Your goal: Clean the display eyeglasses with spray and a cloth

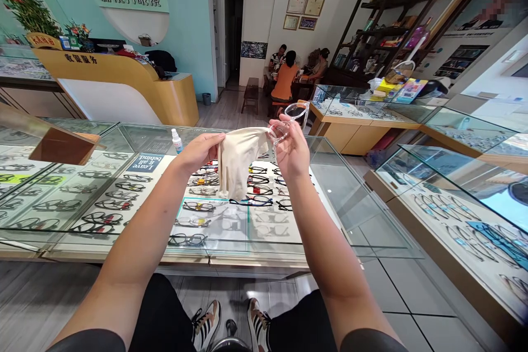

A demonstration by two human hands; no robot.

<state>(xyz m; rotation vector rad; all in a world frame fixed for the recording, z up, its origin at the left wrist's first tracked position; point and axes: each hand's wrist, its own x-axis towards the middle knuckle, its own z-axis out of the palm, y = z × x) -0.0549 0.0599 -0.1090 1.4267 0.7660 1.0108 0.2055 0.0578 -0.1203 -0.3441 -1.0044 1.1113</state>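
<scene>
My left hand pinches one corner of a cream cloth, which hangs down over the glass counter. In my right hand is a pair of clear-framed eyeglasses, held up with one lens rim above the fingers. The cloth stretches between both hands, and its far corner meets the glasses at my right fingertips. Whether the right fingers also grip the cloth I cannot tell. Beyond my left hand a small white spray bottle stands upright on the counter.
A glass display case with rows of eyeglasses spans the space before me. Another glass case stands at the right. A mirror-like panel juts in at the left. Several people sit at a table in the back, one in an orange top.
</scene>
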